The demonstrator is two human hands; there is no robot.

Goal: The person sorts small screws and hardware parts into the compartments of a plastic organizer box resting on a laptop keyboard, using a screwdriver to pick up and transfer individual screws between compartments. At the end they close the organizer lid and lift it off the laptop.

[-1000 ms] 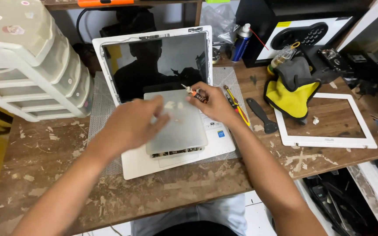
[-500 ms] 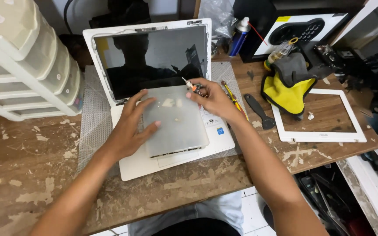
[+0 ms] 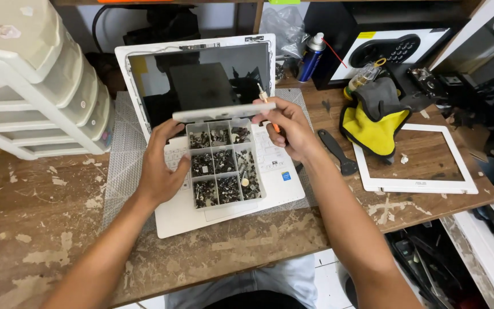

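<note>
Landmark: a white laptop (image 3: 224, 212) lies open on a grey mat (image 3: 124, 160) on the worn wooden bench (image 3: 41, 229); its dark screen (image 3: 201, 86) stands upright at the back.
Parts box: a small clear compartment box (image 3: 224, 166) sits on the laptop's keyboard, its nine cells full of small dark screws, its lid (image 3: 224, 111) raised and standing in front of the laptop screen.
Left hand: the left hand (image 3: 164, 166) rests against the left side of the box on the laptop; its grip is half curled around the box's edge, thumb at the lid's left corner.
Right hand: the right hand (image 3: 287, 129) is at the right end of the lid, over the laptop's right keys; its grip is clenched on a thin screwdriver (image 3: 265, 100) with an orange handle, while the fingers touch the lid.
Right of the laptop: a black pry tool (image 3: 338, 151), a yellow and grey cloth (image 3: 375, 123), and a white screen bezel (image 3: 415, 160) lying flat.
Behind the laptop: a blue spray can (image 3: 313, 57).
Left of the laptop: a white drawer unit (image 3: 35, 80).
</note>
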